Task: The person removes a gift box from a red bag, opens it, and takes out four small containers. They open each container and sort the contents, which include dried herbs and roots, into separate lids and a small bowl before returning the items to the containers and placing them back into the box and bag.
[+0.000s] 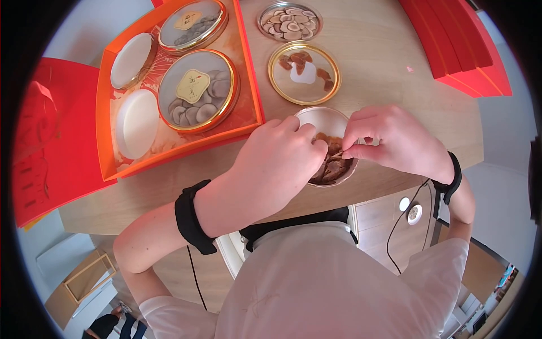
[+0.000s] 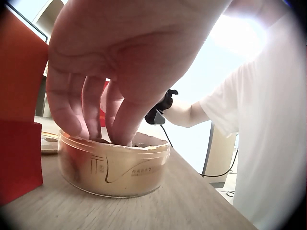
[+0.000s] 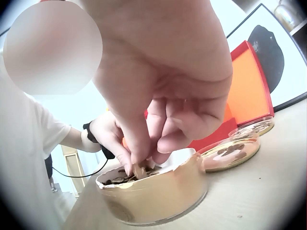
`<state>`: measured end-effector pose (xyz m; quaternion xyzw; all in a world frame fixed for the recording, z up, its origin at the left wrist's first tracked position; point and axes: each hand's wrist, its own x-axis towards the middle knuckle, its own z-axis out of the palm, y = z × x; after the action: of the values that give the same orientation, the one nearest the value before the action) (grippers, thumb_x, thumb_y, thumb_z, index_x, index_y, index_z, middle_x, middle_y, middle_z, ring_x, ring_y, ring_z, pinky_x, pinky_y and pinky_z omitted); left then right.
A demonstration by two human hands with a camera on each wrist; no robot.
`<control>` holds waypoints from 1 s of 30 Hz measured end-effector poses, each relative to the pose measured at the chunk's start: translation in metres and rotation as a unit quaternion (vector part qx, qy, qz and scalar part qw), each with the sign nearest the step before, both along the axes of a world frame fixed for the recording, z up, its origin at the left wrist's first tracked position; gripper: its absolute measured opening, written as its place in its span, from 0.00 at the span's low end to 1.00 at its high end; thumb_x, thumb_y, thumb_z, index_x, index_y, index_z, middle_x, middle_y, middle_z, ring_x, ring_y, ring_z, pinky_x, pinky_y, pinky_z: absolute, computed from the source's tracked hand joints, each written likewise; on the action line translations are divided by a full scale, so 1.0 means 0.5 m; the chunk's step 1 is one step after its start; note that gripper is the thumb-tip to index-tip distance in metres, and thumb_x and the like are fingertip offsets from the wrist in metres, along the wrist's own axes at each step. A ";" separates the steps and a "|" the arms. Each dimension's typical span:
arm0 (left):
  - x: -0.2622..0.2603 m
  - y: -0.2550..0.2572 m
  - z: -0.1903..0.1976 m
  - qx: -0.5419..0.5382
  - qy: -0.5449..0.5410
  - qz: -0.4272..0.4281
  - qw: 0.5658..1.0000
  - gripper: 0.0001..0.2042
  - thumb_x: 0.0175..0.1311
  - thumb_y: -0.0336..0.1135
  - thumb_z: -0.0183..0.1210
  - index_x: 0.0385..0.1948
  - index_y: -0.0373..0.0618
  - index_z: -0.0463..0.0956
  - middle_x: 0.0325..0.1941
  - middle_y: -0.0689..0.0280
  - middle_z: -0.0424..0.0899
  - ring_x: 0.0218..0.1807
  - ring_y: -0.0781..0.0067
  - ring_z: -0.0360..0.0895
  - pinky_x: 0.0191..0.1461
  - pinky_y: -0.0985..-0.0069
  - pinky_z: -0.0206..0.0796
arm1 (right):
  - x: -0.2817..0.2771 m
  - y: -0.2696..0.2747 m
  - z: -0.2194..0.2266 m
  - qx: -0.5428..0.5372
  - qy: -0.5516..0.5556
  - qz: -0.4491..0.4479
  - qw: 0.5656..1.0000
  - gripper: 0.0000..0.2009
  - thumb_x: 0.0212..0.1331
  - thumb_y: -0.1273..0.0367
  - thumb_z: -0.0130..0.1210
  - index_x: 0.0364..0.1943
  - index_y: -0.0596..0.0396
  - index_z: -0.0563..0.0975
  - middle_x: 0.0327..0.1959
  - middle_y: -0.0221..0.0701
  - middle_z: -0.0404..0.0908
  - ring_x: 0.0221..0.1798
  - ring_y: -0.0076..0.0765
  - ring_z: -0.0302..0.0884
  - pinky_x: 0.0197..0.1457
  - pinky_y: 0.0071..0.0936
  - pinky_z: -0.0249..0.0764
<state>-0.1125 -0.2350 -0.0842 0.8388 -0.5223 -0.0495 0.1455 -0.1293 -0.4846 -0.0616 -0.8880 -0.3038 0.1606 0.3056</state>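
A round tub (image 2: 115, 175) with a white lining and brown dried slices (image 1: 335, 168) inside stands near the table's front edge. From its left side, my left hand (image 1: 282, 158) reaches in with bent fingers; its fingertips are down among the slices, partly hidden by the rim, so I cannot tell what they hold. My right hand (image 1: 392, 138) is over the tub's right side. Between its thumb and finger it pinches a light brown slice (image 3: 139, 171). Just behind the tub lies a gold-rimmed clear lid (image 1: 289, 86) bearing a white label and several amber-brown pieces.
A clear container of pale slices (image 1: 290, 24) sits beyond the lid. At left, an orange-edged gift box (image 1: 251, 68) holds gold-rimmed tubs (image 1: 197, 90) and white round cups (image 1: 137, 124). Red boxes (image 1: 451, 42) stand at the far right. A black cable (image 1: 395, 237) hangs below the table.
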 end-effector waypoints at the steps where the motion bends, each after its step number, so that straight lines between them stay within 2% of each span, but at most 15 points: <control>1: 0.000 0.001 0.000 -0.004 0.005 0.001 1.000 0.09 0.46 0.25 0.65 0.30 0.43 0.77 0.30 0.65 0.76 0.37 0.63 0.77 0.39 0.67 0.74 | 0.000 0.001 -0.001 -0.008 0.001 0.000 1.000 0.04 0.56 0.74 0.66 0.34 0.54 0.82 0.30 0.32 0.84 0.33 0.41 0.83 0.37 0.35 0.77; 3: 0.000 0.003 0.000 -0.012 0.014 0.004 1.000 0.08 0.46 0.25 0.65 0.30 0.43 0.78 0.30 0.65 0.76 0.37 0.63 0.77 0.39 0.66 0.73 | 0.001 0.004 -0.003 -0.023 0.004 0.000 1.000 0.03 0.56 0.74 0.66 0.34 0.54 0.83 0.30 0.32 0.84 0.33 0.40 0.83 0.36 0.34 0.77; 6: -0.002 0.005 0.002 -0.023 0.019 0.008 1.000 0.08 0.47 0.26 0.64 0.30 0.43 0.78 0.30 0.65 0.76 0.37 0.63 0.77 0.39 0.66 0.73 | 0.000 0.007 -0.006 0.040 0.035 -0.028 0.998 0.03 0.58 0.74 0.65 0.34 0.53 0.83 0.31 0.30 0.85 0.32 0.37 0.83 0.34 0.32 0.77; 9: -0.004 0.007 0.007 -0.025 0.013 0.008 1.000 0.07 0.48 0.27 0.65 0.30 0.43 0.78 0.29 0.65 0.76 0.36 0.63 0.77 0.38 0.65 0.73 | 0.009 0.015 0.018 0.060 0.047 -0.094 0.993 0.02 0.59 0.74 0.64 0.35 0.54 0.83 0.33 0.29 0.87 0.30 0.33 0.81 0.32 0.31 0.75; 13: -0.003 0.007 0.024 -0.030 0.006 0.012 0.999 0.06 0.49 0.27 0.64 0.29 0.42 0.78 0.27 0.64 0.76 0.34 0.62 0.77 0.37 0.65 0.73 | 0.057 0.015 0.002 0.074 -0.074 -0.140 0.985 0.05 0.61 0.71 0.64 0.38 0.58 0.84 0.35 0.30 0.88 0.26 0.27 0.76 0.30 0.28 0.73; 16: 0.005 -0.007 0.054 -0.017 -0.030 0.018 0.999 0.05 0.51 0.27 0.64 0.29 0.42 0.78 0.27 0.63 0.76 0.33 0.61 0.78 0.36 0.65 0.73 | 0.083 0.011 -0.017 0.056 -0.123 -0.197 0.971 0.05 0.63 0.71 0.65 0.41 0.54 0.85 0.30 0.24 0.84 0.23 0.19 0.67 0.26 0.21 0.63; 19: 0.030 -0.040 0.067 -0.019 -0.087 0.055 0.994 0.05 0.52 0.27 0.63 0.29 0.41 0.77 0.27 0.62 0.76 0.33 0.60 0.79 0.35 0.65 0.74 | 0.075 0.002 -0.008 0.032 -0.089 -0.218 0.971 0.07 0.63 0.69 0.65 0.41 0.58 0.85 0.34 0.31 0.87 0.25 0.28 0.77 0.30 0.27 0.73; 23: 0.056 -0.059 0.074 -0.006 -0.150 0.119 0.981 0.06 0.52 0.26 0.63 0.30 0.39 0.77 0.28 0.62 0.77 0.35 0.59 0.80 0.37 0.65 0.74 | 0.051 -0.015 -0.009 0.022 -0.073 -0.211 0.975 0.08 0.64 0.68 0.64 0.42 0.57 0.84 0.37 0.32 0.87 0.27 0.28 0.77 0.31 0.28 0.74; 25: 0.044 -0.053 0.060 -0.058 -0.132 0.099 0.985 0.07 0.51 0.26 0.63 0.31 0.39 0.77 0.30 0.62 0.77 0.37 0.59 0.80 0.39 0.64 0.75 | 0.031 -0.017 -0.002 0.019 -0.073 -0.205 0.976 0.09 0.63 0.67 0.65 0.42 0.57 0.84 0.37 0.33 0.87 0.28 0.32 0.79 0.32 0.29 0.76; 26: 0.035 -0.048 0.051 -0.084 -0.121 0.087 0.985 0.07 0.51 0.26 0.63 0.32 0.39 0.78 0.31 0.62 0.77 0.38 0.59 0.80 0.39 0.64 0.75 | 0.020 -0.019 -0.007 0.023 -0.094 -0.168 0.981 0.09 0.62 0.67 0.66 0.42 0.56 0.84 0.37 0.33 0.86 0.29 0.34 0.79 0.33 0.31 0.76; 28: 0.011 -0.034 0.040 -0.060 -0.095 0.044 0.993 0.08 0.49 0.26 0.64 0.32 0.39 0.79 0.32 0.62 0.78 0.41 0.60 0.78 0.42 0.66 0.74 | 0.004 -0.020 -0.018 0.031 -0.137 -0.087 0.986 0.11 0.60 0.66 0.68 0.41 0.56 0.83 0.36 0.33 0.84 0.31 0.40 0.80 0.33 0.35 0.76; 30: -0.004 -0.025 0.039 0.005 -0.080 0.010 0.997 0.09 0.47 0.27 0.65 0.31 0.39 0.79 0.33 0.63 0.78 0.42 0.62 0.76 0.44 0.69 0.73 | -0.016 -0.008 -0.013 -0.025 -0.126 -0.040 0.991 0.11 0.57 0.65 0.69 0.40 0.55 0.82 0.35 0.34 0.81 0.33 0.44 0.80 0.34 0.39 0.76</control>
<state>-0.1145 -0.2476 -0.0647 0.8462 -0.5234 0.0168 0.0990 -0.1373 -0.4888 -0.0679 -0.9199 -0.3004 0.0424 0.2486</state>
